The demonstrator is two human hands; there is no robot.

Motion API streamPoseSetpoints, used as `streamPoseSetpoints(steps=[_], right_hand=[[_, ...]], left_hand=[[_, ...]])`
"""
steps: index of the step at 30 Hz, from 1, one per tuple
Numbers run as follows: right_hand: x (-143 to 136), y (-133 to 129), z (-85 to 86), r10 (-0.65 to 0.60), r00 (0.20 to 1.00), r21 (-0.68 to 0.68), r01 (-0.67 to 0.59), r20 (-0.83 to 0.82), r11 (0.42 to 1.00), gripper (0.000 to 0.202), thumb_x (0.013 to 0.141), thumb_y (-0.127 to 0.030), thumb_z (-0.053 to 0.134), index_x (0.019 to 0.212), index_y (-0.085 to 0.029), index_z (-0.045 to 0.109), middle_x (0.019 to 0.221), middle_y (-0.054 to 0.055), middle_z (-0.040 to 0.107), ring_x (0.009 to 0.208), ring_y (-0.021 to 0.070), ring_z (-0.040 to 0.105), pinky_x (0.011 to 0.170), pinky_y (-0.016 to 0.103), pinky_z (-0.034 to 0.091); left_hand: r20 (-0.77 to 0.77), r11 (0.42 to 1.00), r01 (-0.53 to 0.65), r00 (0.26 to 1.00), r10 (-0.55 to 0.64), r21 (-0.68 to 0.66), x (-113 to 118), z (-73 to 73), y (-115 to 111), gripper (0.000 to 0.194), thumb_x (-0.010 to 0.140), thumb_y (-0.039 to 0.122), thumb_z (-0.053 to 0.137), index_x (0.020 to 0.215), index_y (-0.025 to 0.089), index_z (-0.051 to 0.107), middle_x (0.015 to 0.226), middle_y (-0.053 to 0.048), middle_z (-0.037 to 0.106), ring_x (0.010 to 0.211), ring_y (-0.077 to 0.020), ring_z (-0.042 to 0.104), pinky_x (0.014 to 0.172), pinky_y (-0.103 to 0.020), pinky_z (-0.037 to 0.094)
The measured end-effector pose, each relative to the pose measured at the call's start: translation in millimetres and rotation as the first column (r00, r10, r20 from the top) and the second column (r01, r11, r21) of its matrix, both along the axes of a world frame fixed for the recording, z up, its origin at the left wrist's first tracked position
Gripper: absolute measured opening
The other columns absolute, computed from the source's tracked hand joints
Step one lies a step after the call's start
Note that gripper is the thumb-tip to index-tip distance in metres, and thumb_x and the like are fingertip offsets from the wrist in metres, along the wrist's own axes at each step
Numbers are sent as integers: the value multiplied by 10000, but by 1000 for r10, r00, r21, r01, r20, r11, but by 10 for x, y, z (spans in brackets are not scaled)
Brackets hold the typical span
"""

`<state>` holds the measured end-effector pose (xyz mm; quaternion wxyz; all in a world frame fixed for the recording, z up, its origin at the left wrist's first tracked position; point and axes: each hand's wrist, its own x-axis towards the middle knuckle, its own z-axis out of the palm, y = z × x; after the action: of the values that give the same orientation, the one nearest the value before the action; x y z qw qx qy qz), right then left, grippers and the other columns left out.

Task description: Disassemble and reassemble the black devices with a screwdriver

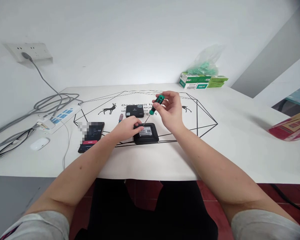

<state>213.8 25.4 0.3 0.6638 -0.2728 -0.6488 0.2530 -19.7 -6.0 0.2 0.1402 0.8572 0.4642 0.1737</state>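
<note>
A screwdriver (pixel 157 104) with a green-and-black handle is held by my right hand (pixel 172 108), fingers closed round the handle. Its thin shaft slants down and left to the far left part of a small black box (pixel 153 137) lying flat with a white label up. My left hand (pixel 127 129) grips the box's left side, thumb and fingers beside the shaft's tip. What the tip rests on is too small to tell. Just behind lies a second flat black box (pixel 134 111) with stickers. Another screwdriver (pixel 121 117) shows its handle behind my left hand.
A lit phone (pixel 92 136) lies left of my forearm. Farther left are a power strip (pixel 65 115) with tangled grey cables, a white mouse-like case (pixel 40 143) and glasses (pixel 13 143). Green-and-white boxes (pixel 195 80) under a plastic bag stand at the back right; a red package (pixel 291 128) sits at right.
</note>
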Motion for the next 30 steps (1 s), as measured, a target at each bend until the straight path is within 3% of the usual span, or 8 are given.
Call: streamPoseSetpoints(steps=[4, 8, 12, 16, 20, 22, 25, 30], right_hand=[[-37, -12, -22, -4, 1000, 1, 4, -31, 1000, 515, 913, -590, 831, 1251, -365, 514, 1297, 39, 669, 1094, 230, 766, 1001, 495, 689], [-21, -10, -23, -42, 999, 1, 42, -18, 999, 500, 924, -595, 817, 1248, -367, 511, 1308, 45, 661, 1111, 237, 769, 988, 489, 698], [-5, 0, -23, -55, 998, -26, 55, -30, 998, 475, 927, -538, 823, 1236, -358, 510, 1299, 43, 664, 1096, 230, 773, 960, 475, 710], [-9, -5, -23, -42, 999, -60, 40, -17, 997, 460, 925, -496, 816, 1237, -347, 513, 1301, 50, 673, 1115, 235, 763, 926, 464, 723], [-24, -21, -11, -46, 998, -79, 43, -36, 996, 448, 901, -434, 828, 1221, -338, 530, 1288, 52, 690, 1084, 231, 765, 868, 437, 730], [-36, -33, -4, -49, 998, -81, 46, -35, 996, 433, 895, -395, 824, 1214, -336, 537, 1282, 49, 699, 1070, 228, 768, 855, 434, 727], [-54, -56, 1, -48, 999, -90, 46, -18, 995, 424, 890, -366, 816, 1212, -336, 543, 1282, 44, 707, 1061, 230, 772, 849, 445, 723], [-60, -81, 3, -62, 997, -106, 67, 51, 992, 426, 879, -394, 826, 1213, -332, 569, 1289, 42, 725, 1039, 236, 765, 850, 466, 713]], left_hand=[[3, 1000, -8, 1000, 8, 12, 7, -33, 53, 214, 1033, 345, 563, 966, 216, 719, 955, -55, 718, 905, -247, 691, 848, -387, 545], [-144, 992, -110, 982, 119, 69, -47, -20, 95, 177, 1020, 252, 545, 954, 213, 705, 986, -66, 731, 941, -266, 703, 807, -379, 531], [-299, 966, -233, 919, 255, 107, -118, -18, 132, 251, 1025, 171, 488, 1039, 201, 737, 1104, -107, 744, 1026, -303, 719, 825, -392, 545], [-326, 945, -298, 887, 327, 137, -150, -12, 145, 348, 1048, 178, 442, 1222, 156, 743, 1269, -166, 725, 1154, -329, 716, 968, -426, 552], [-224, 991, -91, 972, 67, -99, -179, 64, 98, 446, 1054, 451, 533, 1340, 156, 707, 1294, -140, 733, 1225, -317, 694, 1080, -414, 532], [-203, 970, -17, 979, -33, -241, -193, 114, 54, 723, 894, 647, 715, 1433, 169, 658, 1390, -140, 697, 1283, -349, 663, 1090, -423, 538], [-206, 943, -37, 978, -34, -330, -181, 169, -19, 1085, 659, 724, 856, 1566, 211, 551, 1576, -151, 567, 1404, -398, 581, 1109, -444, 536], [-168, 940, 24, 982, -86, -340, -49, 169, -115, 1087, 606, 779, 861, 1502, 229, 584, 1490, -142, 601, 1405, -423, 562, 1117, -467, 523]])
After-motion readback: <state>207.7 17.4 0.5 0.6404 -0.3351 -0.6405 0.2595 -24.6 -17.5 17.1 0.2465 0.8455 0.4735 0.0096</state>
